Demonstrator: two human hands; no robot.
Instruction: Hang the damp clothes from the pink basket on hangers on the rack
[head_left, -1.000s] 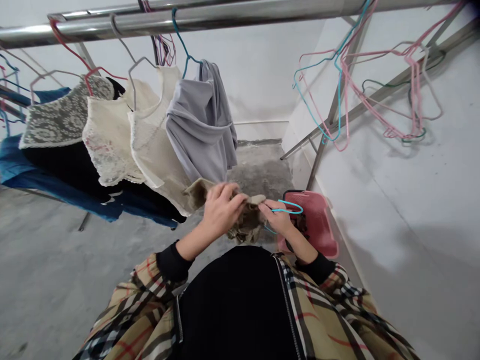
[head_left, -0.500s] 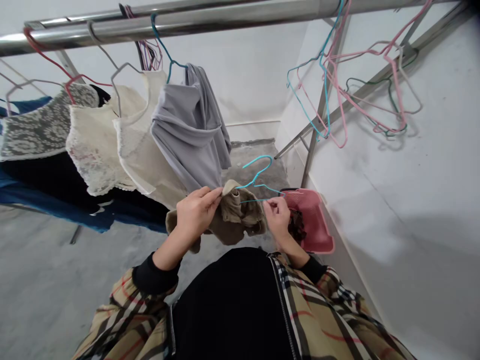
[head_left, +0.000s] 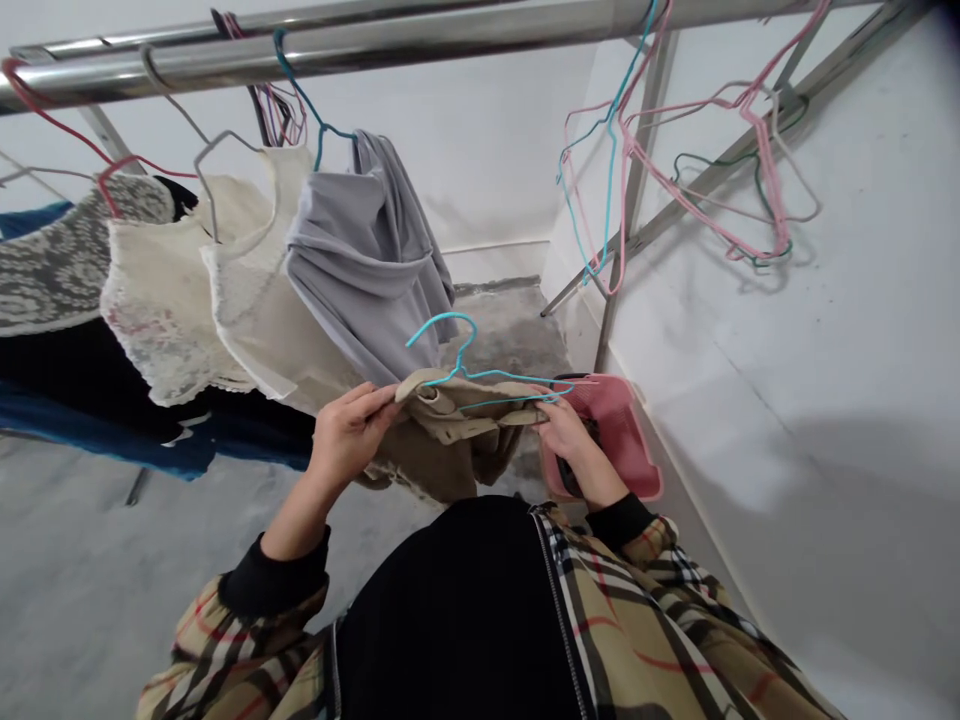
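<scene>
A beige garment (head_left: 442, 445) is stretched between my hands in front of my body, with a light blue wire hanger (head_left: 469, 372) lying across its top and its hook standing upward. My left hand (head_left: 346, 432) pinches the garment's left end. My right hand (head_left: 564, 432) grips the garment's right end together with the end of the hanger. Above them runs a steel clothes rail (head_left: 360, 45).
A grey top (head_left: 367, 260), two cream lace tops (head_left: 247, 300) and darker clothes hang on the rail at left. Several empty pink and blue hangers (head_left: 645, 160) hang at upper right by a white wall (head_left: 825, 380). A pink basket (head_left: 622, 430) sits on the concrete floor.
The bunched garment has been spread out along the hanger. My hands have moved apart, and the hanger's hook now points up and to the left.
</scene>
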